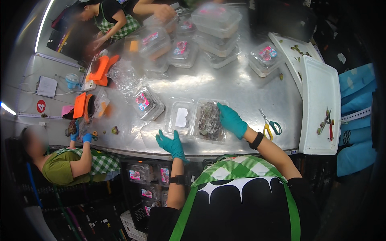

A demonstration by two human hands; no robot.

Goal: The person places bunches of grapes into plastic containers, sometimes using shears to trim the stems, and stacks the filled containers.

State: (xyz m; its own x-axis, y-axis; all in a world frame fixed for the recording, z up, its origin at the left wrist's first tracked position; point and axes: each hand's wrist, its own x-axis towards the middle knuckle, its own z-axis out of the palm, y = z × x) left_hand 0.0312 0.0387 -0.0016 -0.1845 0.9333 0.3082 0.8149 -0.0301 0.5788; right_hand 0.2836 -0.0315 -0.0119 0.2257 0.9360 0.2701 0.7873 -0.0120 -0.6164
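An unlatched clear plastic clamshell box lies before me on the metal table. Its base is filled with dark grapes; its lid, with a white paper in it, is folded back to the left. My right hand, in a teal glove, lies along the base's right side with its fingers stretched out at the upper right corner. My left hand, also gloved, is open with spread fingers just below the lid's near edge and holds nothing. Whether it touches the lid, I cannot tell.
Scissors lie right of my right hand. A closed, labelled grape box stands to the left, and stacked clear boxes at the back. At right is a white tray holding red-handled snips. Co-workers work at left and far side.
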